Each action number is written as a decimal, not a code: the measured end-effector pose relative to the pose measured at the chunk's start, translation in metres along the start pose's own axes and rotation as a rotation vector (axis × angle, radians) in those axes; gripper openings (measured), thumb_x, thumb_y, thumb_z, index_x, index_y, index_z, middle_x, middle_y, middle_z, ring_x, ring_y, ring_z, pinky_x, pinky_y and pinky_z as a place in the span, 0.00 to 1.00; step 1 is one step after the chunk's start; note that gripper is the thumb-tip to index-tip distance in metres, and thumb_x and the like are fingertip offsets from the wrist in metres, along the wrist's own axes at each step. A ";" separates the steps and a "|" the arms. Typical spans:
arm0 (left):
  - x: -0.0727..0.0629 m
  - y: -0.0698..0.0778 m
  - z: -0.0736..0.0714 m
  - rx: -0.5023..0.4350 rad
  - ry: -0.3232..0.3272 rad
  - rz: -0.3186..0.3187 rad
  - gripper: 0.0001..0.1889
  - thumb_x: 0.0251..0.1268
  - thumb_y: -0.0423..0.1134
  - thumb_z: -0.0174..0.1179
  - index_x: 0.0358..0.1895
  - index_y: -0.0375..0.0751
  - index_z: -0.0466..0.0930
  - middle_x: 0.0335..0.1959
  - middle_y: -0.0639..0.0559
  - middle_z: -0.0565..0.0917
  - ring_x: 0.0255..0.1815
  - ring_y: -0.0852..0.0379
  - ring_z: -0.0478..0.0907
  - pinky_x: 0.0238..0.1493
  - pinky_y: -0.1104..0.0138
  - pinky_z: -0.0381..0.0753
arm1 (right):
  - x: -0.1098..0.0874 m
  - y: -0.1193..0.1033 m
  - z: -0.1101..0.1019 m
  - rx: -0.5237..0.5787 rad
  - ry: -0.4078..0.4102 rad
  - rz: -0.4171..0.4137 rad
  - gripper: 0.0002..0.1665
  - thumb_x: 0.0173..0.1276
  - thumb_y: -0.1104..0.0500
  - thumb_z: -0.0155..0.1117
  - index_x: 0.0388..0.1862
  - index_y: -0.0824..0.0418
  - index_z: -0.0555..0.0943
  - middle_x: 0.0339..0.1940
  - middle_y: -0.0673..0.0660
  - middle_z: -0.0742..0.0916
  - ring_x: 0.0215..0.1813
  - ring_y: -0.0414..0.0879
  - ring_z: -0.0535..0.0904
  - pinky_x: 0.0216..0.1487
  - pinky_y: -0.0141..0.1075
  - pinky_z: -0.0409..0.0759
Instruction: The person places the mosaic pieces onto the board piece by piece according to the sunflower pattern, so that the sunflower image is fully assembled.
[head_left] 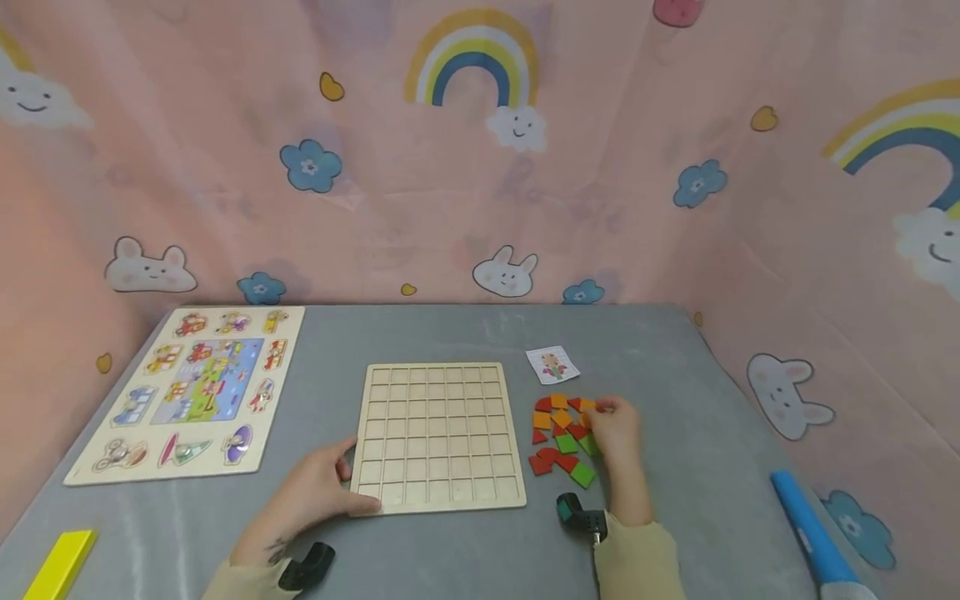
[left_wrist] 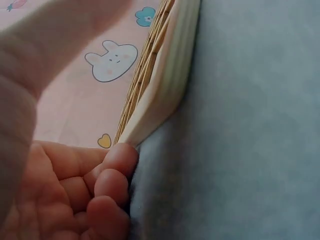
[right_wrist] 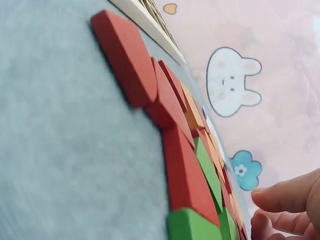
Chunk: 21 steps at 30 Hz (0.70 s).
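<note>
Grips the board's (head_left: 438, 437) near left corner with the left hand (head_left: 322, 483), poises the narrowed right hand (head_left: 618, 429) at the blocks (head_left: 566, 443) to its right (cannot tell if holding one), likely light, stiff, best pinched by opposite sides

A pale wooden board (left_wrist: 172, 70) was seen from its side, with its near corner touched by a fingertip of the left grip (left_wrist: 60, 175). Three fingertips (left_wrist: 111, 190) were bent in a row there. Thin ridges (left_wrist: 152, 52) could be seen along the top of the board. The upper left was covered by a big, blurry part of the same grip. The right side was filled by the grey worktop (left_wrist: 255, 125). On the pink cloth (left_wrist: 67, 112) behind, a white bunny (left_wrist: 111, 61), a blue flower (left_wrist: 145, 16) and a yellow heart (left_wrist: 104, 141) were shown.
</note>
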<state>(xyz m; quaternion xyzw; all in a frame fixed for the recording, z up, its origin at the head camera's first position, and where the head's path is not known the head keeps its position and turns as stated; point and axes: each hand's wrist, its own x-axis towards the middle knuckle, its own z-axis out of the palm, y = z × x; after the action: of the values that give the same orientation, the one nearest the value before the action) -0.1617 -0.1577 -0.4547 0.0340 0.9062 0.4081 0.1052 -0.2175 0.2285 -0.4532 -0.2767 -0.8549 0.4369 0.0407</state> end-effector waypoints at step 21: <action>0.000 -0.006 0.000 0.090 -0.028 0.089 0.58 0.18 0.44 0.80 0.65 0.28 0.62 0.26 0.55 0.71 0.23 0.60 0.64 0.25 0.70 0.63 | 0.024 -0.016 -0.022 -0.480 -0.244 -0.109 0.21 0.57 0.61 0.62 0.50 0.70 0.78 0.50 0.67 0.80 0.49 0.59 0.75 0.48 0.49 0.72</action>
<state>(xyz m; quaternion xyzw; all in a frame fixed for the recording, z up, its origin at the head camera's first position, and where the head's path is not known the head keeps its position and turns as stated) -0.1619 -0.1613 -0.4590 0.0849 0.9197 0.3705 0.0981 -0.2380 0.2494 -0.4310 -0.1773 -0.9463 0.2489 -0.1058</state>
